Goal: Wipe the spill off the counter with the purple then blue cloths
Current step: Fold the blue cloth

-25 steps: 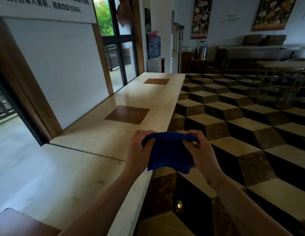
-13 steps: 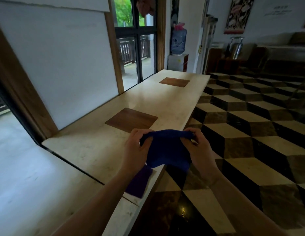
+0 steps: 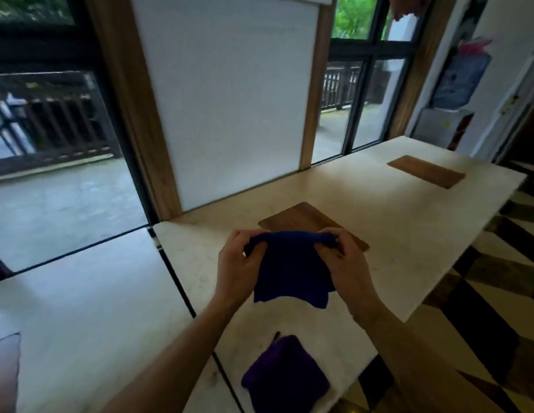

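- The left hand (image 3: pixel 240 268) and right hand (image 3: pixel 347 263) each pinch an upper corner of the dark blue square cloth (image 3: pixel 289 272), so each grip is closed on fabric and the cloth hangs spread between them, above the pale stone table (image 3: pixel 408 222).
- Held this way, it is probably being opened or refolded into a flat pad for wiping.
- The purple folded cloth (image 3: pixel 285 380) lies on the table below the grips, near the front edge, touched by neither hand; its turn seems over.
- A brown wooden inset panel (image 3: pixel 307 222) sits just beyond the grips.
- No spill is clearly visible.
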Demonstrator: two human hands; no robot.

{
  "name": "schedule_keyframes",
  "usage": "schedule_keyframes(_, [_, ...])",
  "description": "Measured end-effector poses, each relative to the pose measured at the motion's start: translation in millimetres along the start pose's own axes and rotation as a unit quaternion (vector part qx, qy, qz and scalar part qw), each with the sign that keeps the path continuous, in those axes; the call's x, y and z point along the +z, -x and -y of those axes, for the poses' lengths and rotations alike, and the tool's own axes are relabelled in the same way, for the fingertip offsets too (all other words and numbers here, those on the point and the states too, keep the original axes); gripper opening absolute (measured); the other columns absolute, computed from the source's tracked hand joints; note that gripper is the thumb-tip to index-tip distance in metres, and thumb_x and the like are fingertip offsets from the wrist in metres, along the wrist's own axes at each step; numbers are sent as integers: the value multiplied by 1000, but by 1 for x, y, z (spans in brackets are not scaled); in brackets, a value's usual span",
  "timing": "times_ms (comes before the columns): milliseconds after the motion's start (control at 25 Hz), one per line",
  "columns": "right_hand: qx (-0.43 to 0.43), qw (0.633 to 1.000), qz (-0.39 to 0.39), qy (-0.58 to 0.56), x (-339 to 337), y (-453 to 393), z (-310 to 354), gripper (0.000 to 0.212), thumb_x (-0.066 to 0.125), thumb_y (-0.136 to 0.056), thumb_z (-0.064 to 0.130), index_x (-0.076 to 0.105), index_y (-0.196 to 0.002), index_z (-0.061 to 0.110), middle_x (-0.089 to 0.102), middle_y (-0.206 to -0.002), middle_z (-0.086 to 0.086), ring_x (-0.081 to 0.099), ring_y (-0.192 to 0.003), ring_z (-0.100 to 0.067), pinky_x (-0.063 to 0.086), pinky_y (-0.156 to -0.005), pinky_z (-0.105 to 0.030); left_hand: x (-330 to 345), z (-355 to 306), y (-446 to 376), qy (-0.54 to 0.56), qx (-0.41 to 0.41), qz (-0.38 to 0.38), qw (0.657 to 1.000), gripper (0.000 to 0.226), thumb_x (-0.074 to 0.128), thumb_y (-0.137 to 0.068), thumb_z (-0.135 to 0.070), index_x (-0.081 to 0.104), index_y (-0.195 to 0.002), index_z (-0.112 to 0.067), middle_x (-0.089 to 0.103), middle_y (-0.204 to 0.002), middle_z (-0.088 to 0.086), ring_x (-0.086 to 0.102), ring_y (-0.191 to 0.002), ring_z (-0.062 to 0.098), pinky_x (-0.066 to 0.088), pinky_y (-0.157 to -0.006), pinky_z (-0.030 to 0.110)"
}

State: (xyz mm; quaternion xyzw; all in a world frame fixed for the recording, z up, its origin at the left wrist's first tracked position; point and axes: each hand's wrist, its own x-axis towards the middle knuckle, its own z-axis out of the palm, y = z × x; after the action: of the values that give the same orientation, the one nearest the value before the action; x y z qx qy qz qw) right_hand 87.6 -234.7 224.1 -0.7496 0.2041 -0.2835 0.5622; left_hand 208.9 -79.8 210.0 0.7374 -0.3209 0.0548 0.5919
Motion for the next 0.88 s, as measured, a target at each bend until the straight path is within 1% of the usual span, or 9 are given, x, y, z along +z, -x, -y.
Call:
schedule_keyframes(80, [3,999,42,-5,25,-31,-6,15,53,-101,22,57,-110,34,64,-108,11,63,-95,-10,55,-82,-36,-12,20,-14,-17,-19,-21,999,30,58,-95,-6,64,-102,-34,61,-100,-7,58,-93,4,47,-77,14])
schedule_keyframes(160, [7,996,86,-10,50,-51,-12,16,54,-100,22,57,-112,32,63,-110,9,62,-98,-13,54,-80,-34,-26,36,-18,-29,-54,-46,997,25,57,-96,-8,65,-105,-31,61,-101,-6,57,-94,4,49,-78,16])
schedule_keyframes(280, [36,987,153,-26,87,-74,-20,18,54,-100,20,57,-110,34,61,-110,10,61,-99,-11,50,-74,-25,-46,59,-17,-60,-100,-87,989,24,56,-97,-9,64,-105,-31,62,-101,-6,56,-95,1,46,-79,12])
schedule_keyframes(360, [44,978,199,-37,108,-88,-26,17,54,-100,20,56,-105,36,61,-109,9,61,-97,-12,51,-72,-27,-55,72,-17,-94,-124,-124,980,23,56,-97,-11,65,-106,-29,62,-101,-6,56,-95,0,46,-78,11])
schedule_keyframes(440, [52,973,223,-40,120,-98,-34,13,55,-100,23,58,-108,34,63,-113,4,62,-100,-16,52,-73,-32,-59,77,-15,-115,-143,-144,972,22,56,-97,-11,66,-107,-27,62,-100,-8,55,-94,0,46,-78,11])
schedule_keyframes(600, [65,960,268,-41,135,-108,-54,13,54,-101,24,58,-107,34,64,-114,-1,62,-101,-21,55,-74,-35,-55,80,-3,-133,-194,-169,957,22,54,-98,-12,67,-108,-27,62,-103,-6,55,-94,-2,46,-76,10])
schedule_keyframes(680, [75,955,287,-28,137,-108,-68,13,53,-101,24,59,-107,34,65,-112,-2,62,-100,-23,56,-76,-38,-48,86,6,-127,-227,-178,949,22,54,-98,-13,68,-109,-27,62,-105,-7,57,-94,1,48,-77,14])
schedule_keyframes(800, [118,942,315,-14,135,-103,-100,14,53,-101,23,59,-109,32,65,-111,-2,62,-99,-21,56,-76,-36,-31,100,25,-121,-286,-177,934,22,54,-97,-14,68,-108,-27,62,-105,-9,58,-94,4,49,-78,18])
schedule_keyframes(880, [144,934,327,-5,133,-97,-121,14,54,-100,22,59,-110,31,65,-109,-2,63,-99,-21,56,-77,-34,-22,111,39,-111,-316,-171,927,22,54,-97,-15,67,-108,-29,62,-106,-8,59,-95,8,52,-80,23])
